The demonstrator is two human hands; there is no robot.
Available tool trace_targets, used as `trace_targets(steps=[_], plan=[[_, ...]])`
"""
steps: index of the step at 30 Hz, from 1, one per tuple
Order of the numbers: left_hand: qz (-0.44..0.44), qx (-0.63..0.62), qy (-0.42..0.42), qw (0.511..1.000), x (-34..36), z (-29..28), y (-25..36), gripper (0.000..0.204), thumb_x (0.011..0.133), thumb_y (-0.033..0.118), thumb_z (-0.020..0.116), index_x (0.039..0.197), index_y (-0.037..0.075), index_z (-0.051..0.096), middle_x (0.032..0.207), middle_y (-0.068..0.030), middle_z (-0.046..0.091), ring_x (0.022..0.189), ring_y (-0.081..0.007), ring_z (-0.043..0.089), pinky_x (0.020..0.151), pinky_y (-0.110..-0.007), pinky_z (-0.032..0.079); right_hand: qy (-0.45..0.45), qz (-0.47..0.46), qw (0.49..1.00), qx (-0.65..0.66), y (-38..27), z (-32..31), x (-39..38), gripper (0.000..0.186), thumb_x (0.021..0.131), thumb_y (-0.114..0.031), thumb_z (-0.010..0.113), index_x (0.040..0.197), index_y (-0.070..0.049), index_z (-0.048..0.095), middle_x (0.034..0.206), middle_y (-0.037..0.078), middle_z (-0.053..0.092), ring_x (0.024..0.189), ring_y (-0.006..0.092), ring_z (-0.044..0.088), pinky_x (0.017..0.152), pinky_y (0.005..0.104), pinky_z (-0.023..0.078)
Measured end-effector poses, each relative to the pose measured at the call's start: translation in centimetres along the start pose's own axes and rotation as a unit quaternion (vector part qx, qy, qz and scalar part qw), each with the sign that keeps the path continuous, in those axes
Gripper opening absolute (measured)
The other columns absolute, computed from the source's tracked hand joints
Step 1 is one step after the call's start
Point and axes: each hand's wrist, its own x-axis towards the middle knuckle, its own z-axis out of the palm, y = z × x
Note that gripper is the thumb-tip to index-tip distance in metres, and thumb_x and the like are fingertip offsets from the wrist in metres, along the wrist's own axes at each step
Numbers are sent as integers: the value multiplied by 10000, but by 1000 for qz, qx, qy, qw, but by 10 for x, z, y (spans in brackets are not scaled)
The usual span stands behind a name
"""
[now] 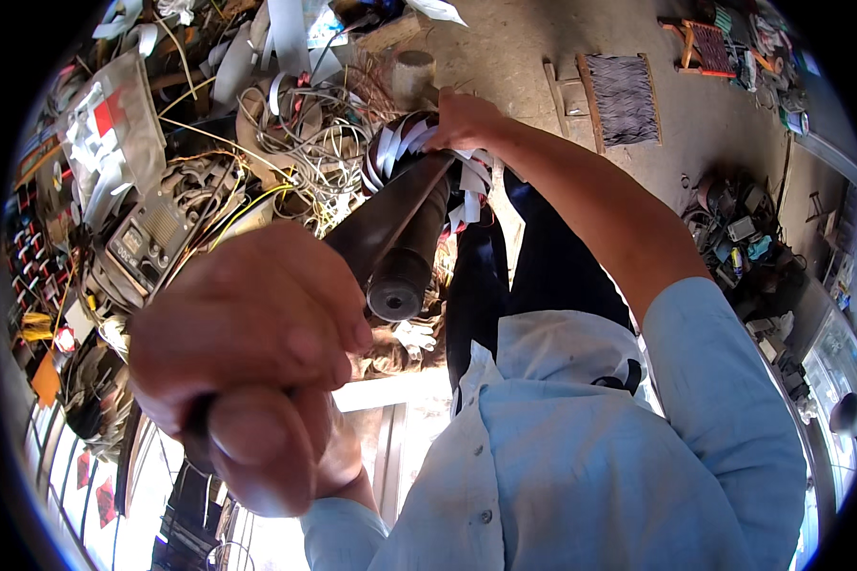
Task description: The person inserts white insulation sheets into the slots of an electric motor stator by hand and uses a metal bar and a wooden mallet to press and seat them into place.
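My left hand [248, 343] is raised close to the camera, blurred, its fingers closed round the near end of a dark flat strip [371, 219]. The strip stretches away beside a dark cylindrical roller [393, 297] with a hole in its end face. At the strip's far end my right hand [462, 124] reaches out, fingers bent at a coiled bundle of white and brown strips [395, 143], some hanging loose; exactly what the fingertips grip is partly hidden. A pale stump-like block [414, 71] stands just beyond that hand.
Tangled cables [286, 133], a metal device [152, 238] and scrap strips crowd the left. A woven-seat frame [619, 100] and a small wooden chair [705, 48] are on the floor [505, 48] ahead. A dark pile of parts [733, 228] lies to the right.
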Motion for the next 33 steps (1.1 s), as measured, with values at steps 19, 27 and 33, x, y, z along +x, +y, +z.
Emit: trace_targets(steps=[19,27,33], plan=[[47,81,117,989,-30,22,-5,309,951,304,634,855,19,564,575,-34,530,470,-200,575,397,-294,441,121,-6,974,190,57,43,-208,430,937,-247,636,1261,-40,445,868,282,657,808,474,654,691,531,515],[23,80,100,991,-45,30,-14,196,898,194,648,848,12,595,607,-45,567,502,-219,580,461,-334,493,13,162,841,516,30,40,-188,360,933,-190,642,1225,-22,513,710,37,571,547,119,551,508,323,467],[-14,58,103,993,-34,21,-24,163,903,136,609,823,-6,606,620,-65,579,549,-222,591,515,-324,503,-1,156,865,477,28,43,-207,383,922,-201,645,1232,-6,531,723,34,578,576,117,572,545,308,488]])
